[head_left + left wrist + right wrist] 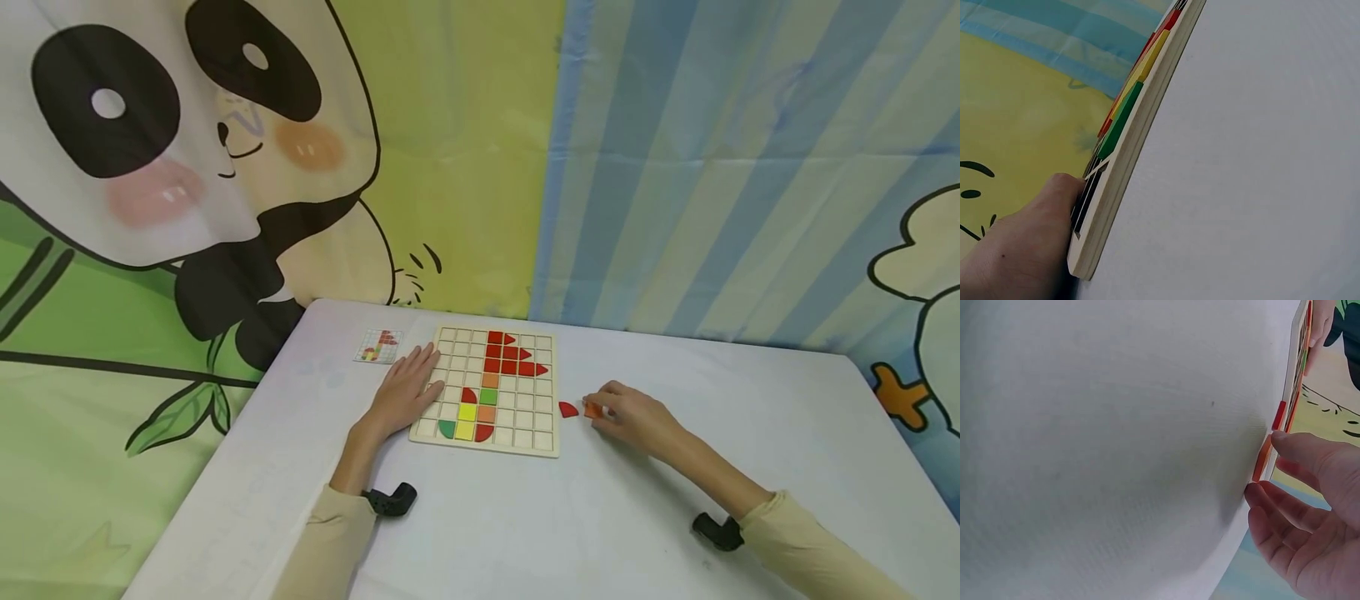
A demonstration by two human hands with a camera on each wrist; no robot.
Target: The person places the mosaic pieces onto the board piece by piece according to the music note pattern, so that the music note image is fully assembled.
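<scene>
My left hand (403, 393) lies with its fingers straight on the left edge of the wooden grid board (527, 442). Red, yellow, orange and green tiles sit in several of its cells. Right of the board, my right hand (636, 418) pinches an orange square tile (593, 410) at the table; the right wrist view shows thumb and fingertips at opposite ends of this orange tile (1262, 459). Between that tile and the board lies a loose red quarter-circle tile (568, 409). In the left wrist view, the left thumb (1060, 197) is against the board's side near a green tile (1120, 120).
A small pattern card (379, 346) with a coloured grid picture lies left of the board, close to the left fingertips. The white table (480, 533) reaches back to a hanging cloth (465, 167) printed with a panda and stripes. Each wrist wears a black device (393, 500).
</scene>
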